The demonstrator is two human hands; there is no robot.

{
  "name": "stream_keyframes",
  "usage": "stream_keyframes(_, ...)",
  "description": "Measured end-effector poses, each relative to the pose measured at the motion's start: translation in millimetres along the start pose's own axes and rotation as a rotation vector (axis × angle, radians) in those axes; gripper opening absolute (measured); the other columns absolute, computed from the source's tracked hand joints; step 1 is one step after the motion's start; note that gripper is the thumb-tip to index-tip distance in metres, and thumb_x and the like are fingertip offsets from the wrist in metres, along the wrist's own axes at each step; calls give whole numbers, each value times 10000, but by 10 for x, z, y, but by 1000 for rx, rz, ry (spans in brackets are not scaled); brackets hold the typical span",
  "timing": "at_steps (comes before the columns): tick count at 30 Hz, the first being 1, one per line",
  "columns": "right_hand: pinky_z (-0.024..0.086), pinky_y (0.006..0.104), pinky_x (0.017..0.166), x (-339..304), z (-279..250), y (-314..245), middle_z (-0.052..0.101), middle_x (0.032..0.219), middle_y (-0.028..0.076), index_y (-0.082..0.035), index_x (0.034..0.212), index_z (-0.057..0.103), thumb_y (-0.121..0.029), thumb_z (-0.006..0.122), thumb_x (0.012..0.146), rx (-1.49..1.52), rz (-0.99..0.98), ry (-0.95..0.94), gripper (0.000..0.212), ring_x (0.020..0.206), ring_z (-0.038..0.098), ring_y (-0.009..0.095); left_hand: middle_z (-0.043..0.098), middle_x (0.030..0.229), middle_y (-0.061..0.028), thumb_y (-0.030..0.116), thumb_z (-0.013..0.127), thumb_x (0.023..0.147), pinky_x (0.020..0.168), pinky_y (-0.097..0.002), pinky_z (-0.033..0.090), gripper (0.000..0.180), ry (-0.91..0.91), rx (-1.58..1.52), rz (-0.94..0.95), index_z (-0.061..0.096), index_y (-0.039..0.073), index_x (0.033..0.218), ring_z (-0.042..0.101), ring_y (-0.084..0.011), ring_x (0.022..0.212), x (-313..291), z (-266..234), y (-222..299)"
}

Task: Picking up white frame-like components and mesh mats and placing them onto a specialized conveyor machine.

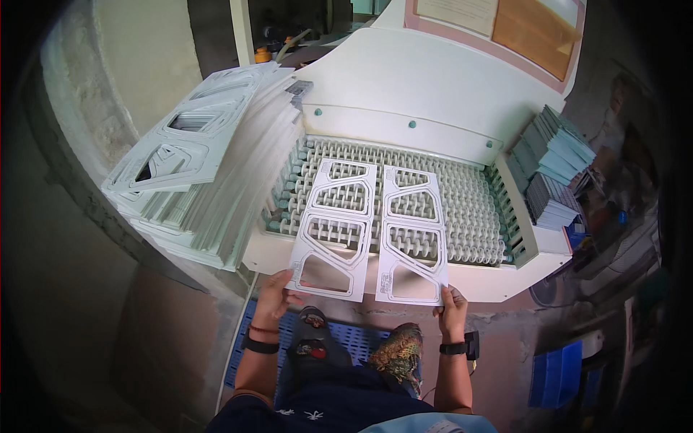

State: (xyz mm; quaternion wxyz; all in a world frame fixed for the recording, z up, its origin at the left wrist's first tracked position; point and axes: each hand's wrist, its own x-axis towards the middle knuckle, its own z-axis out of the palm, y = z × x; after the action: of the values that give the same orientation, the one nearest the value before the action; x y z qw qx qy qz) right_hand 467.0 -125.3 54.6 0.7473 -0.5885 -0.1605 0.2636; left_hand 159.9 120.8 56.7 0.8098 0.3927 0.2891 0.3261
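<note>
Two flat white panels with rounded, slanted cutouts lie side by side, reaching from the rollers toward me. My left hand is closed on the lower left corner of the left panel. At the lower right corner of the right panel, my right hand pinches the edge. A narrow gap separates the panels. Their far parts rest over a bed of white disc rollers set in a white machine, while the near ends overhang its front edge.
A tall, uneven stack of similar cut-out panels stands on the left. Stacked pale green pieces sit at the machine's right side. A blue bin is on the floor at right. A blue slatted mat lies under my feet.
</note>
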Motion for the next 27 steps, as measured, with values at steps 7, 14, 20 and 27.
stream_keyframes(7, 394, 215, 374, 124, -66, -33, 569, 651, 31, 48, 953, 588, -184, 528, 903, -74, -4, -45, 244, 429, 457, 71, 630, 879, -205, 211, 439, 924, 481, -316, 565, 342, -4, 25, -10, 511, -82, 1084, 661, -290, 699, 95, -65, 135)
stream_keyframes(14, 429, 208, 516, 25, 49, -582, 601, 749, 38, 49, 997, 595, -201, 588, 867, -624, -389, 234, 283, 606, 523, 75, 632, 888, -193, 263, 445, 931, 500, -316, 561, 398, 63, 163, -23, 493, -85, 1120, 661, -257, 708, 97, -68, 285)
stream_keyframes(20, 357, 175, 520, -280, 825, -1641, 559, 713, 0, 4, 857, 597, -116, 560, 885, -333, -698, 81, 128, 582, 447, 36, 643, 832, -141, 296, 496, 918, 527, -258, 519, 375, 262, 642, 252, 541, -31, 1096, 639, -183, 661, -514, -31, 551)
stream_keyframes(27, 410, 183, 551, -562, 2899, -2136, 579, 678, 38, 26, 871, 612, -287, 682, 786, -309, -708, -568, 331, 601, 519, 62, 644, 862, -134, 235, 491, 925, 586, -258, 528, 331, 170, 561, 234, 535, -42, 1102, 644, -182, 727, -1150, -251, 492)
